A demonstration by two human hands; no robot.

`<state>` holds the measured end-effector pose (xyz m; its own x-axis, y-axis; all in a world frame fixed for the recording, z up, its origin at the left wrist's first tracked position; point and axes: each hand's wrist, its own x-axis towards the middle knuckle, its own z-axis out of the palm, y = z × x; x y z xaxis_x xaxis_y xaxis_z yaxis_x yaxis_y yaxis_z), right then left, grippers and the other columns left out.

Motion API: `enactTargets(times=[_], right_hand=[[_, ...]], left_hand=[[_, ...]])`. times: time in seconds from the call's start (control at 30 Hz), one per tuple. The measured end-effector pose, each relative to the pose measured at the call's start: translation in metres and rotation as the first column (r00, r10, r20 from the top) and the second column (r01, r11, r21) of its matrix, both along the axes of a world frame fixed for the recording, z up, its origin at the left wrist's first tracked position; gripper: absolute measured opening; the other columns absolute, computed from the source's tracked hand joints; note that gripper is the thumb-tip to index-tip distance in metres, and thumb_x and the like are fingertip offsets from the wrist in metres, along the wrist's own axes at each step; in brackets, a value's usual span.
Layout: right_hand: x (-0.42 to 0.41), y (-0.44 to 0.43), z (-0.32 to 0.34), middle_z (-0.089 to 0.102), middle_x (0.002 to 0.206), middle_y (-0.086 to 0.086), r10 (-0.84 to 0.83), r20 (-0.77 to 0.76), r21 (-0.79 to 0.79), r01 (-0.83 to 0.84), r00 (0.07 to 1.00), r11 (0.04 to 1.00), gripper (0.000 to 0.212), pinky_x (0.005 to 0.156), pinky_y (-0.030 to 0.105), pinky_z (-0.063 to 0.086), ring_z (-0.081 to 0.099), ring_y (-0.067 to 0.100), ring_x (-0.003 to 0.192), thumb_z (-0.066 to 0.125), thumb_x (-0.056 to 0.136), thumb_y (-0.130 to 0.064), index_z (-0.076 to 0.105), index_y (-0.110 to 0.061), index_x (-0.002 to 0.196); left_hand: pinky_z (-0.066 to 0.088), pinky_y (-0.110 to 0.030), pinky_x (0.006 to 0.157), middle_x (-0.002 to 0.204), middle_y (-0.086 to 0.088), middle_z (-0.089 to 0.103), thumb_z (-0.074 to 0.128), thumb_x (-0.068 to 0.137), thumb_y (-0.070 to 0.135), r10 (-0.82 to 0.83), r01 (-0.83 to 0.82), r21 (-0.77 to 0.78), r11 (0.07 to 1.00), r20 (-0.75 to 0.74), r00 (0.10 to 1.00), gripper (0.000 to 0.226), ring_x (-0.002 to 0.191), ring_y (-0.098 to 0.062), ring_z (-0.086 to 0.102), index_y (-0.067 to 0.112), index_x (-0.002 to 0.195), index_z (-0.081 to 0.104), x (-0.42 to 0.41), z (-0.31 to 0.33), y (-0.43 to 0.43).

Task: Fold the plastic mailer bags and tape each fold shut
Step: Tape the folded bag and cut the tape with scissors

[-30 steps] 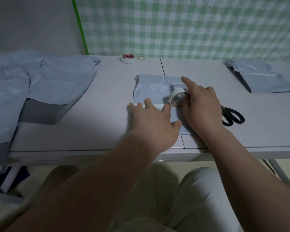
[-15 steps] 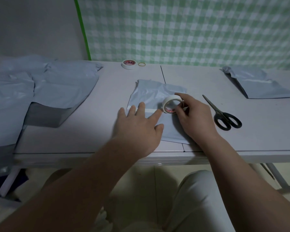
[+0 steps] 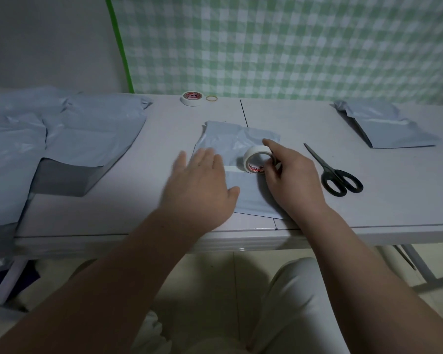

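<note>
Left hand (image 3: 200,185): flat, fingers straight, pressing the folded bag (image 3: 230,141) at centre frame. Fingertips blurred.

Right hand (image 3: 292,180): thumb and fingers pinch the tape roll (image 3: 255,169), which stands on edge on the bag. A tape strip (image 3: 234,169) runs left from the roll to the left hand.

Bag: flat on the desk (image 3: 138,200), long axis from near edge to far edge.

Scissors (image 3: 335,175): right of the bag, blades towards upper left.
</note>
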<state>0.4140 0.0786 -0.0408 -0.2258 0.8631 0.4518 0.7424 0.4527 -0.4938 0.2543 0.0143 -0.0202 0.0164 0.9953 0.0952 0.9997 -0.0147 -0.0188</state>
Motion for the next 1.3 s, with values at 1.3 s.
enactTargets(times=[1.3], right_hand=[[0.027,-0.002,0.018,0.052,0.074,0.007,-0.116,0.334,0.272,0.023,0.935,0.962,0.037,0.052,0.028,0.027,0.045,0.028,0.077,0.061,0.074,0.005,0.064,-0.016,0.103]], left_hand=[[0.005,-0.041,0.117,0.160,-0.004,0.002,0.019,0.100,0.047,-0.137,0.153,-0.124,0.980,0.124,0.983,0.060,0.147,-0.019,0.003,0.021,0.152,0.005,0.014,-0.011,0.003]])
